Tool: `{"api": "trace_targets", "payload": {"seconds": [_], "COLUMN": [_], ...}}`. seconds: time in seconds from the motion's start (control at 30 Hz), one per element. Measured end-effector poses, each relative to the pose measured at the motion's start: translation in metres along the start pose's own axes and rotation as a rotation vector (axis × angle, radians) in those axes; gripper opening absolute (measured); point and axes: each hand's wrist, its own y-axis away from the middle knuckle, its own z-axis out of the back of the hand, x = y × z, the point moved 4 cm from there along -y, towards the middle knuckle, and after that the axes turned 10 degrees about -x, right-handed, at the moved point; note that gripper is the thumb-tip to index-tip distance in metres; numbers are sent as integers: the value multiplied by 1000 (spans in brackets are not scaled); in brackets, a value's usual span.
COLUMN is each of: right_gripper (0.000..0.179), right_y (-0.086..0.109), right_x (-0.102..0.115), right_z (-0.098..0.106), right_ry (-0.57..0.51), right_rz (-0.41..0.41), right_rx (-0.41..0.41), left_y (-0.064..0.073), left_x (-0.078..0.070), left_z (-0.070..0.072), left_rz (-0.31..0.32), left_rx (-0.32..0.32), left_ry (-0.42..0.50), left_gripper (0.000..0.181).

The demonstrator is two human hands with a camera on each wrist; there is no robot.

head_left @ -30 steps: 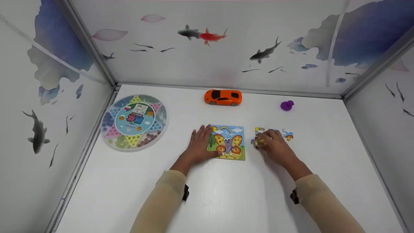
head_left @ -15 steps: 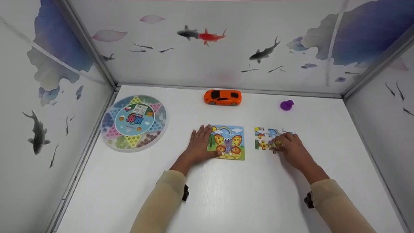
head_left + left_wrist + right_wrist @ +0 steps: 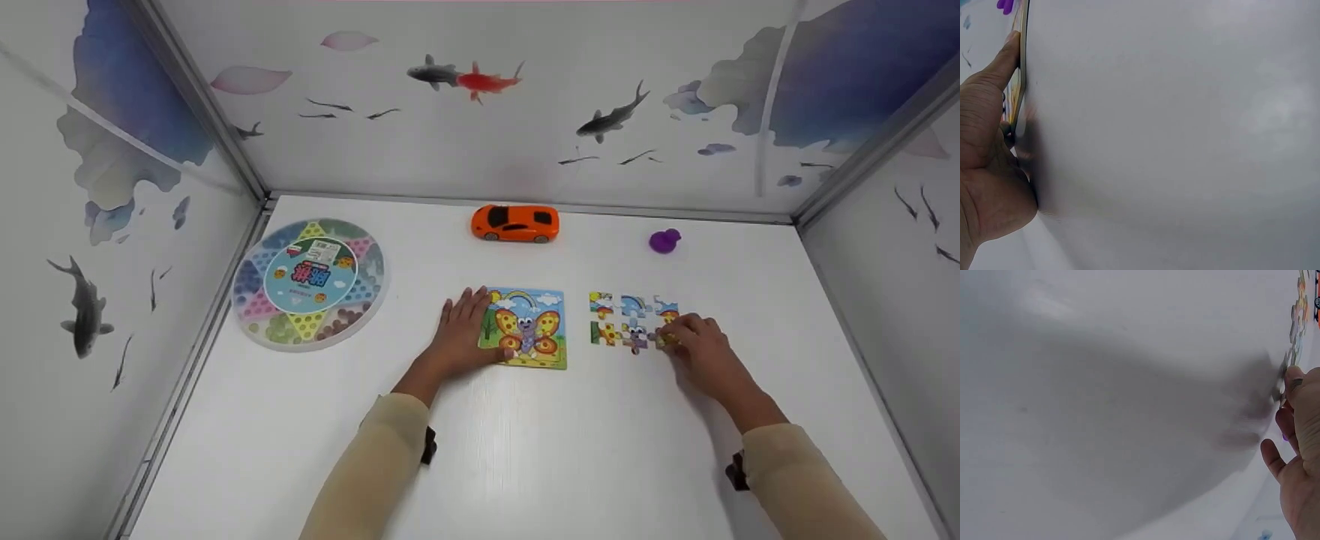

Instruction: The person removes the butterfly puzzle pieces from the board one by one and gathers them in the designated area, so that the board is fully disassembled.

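Note:
My left hand [image 3: 456,341] rests on the left side of a square butterfly puzzle board [image 3: 534,330], fingers extended and thumb across its lower edge. In the left wrist view the thumb [image 3: 999,64] presses along the board's side. To the right lie several loose jigsaw pieces [image 3: 634,306] in two rows, slightly apart. My right hand [image 3: 709,356] pinches a yellowish puzzle piece [image 3: 664,339] at the right end of the nearer row. The right wrist view shows thumb and finger at that piece, low over the table; much of it is hidden by the fingers.
An orange toy car [image 3: 515,223] stands at the back of the white table [image 3: 540,450]. A small purple toy [image 3: 664,241] sits back right. At left lies a round, clear game case [image 3: 311,285] with coloured beads. Fish-printed panels [image 3: 525,142] enclose the table on three sides.
My right hand has moved rightward along the nearer row, from its left end to its right end. Pieces it covered before now lie uncovered. The left hand stays on the board.

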Motion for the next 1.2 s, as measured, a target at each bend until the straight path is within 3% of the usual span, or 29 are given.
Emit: {"api": "trace_targets", "payload": {"seconds": [1.2], "right_gripper": [40], "right_y": [-4], "right_x": [-5], "right_z": [0], "right_ry": [49], "right_rz": [-31], "right_rx": [89], "left_y": [0], "left_x": [-1], "left_z": [1], "left_rz": [0], "left_rx": [20], "left_ry": [10], "left_gripper": [117]}}
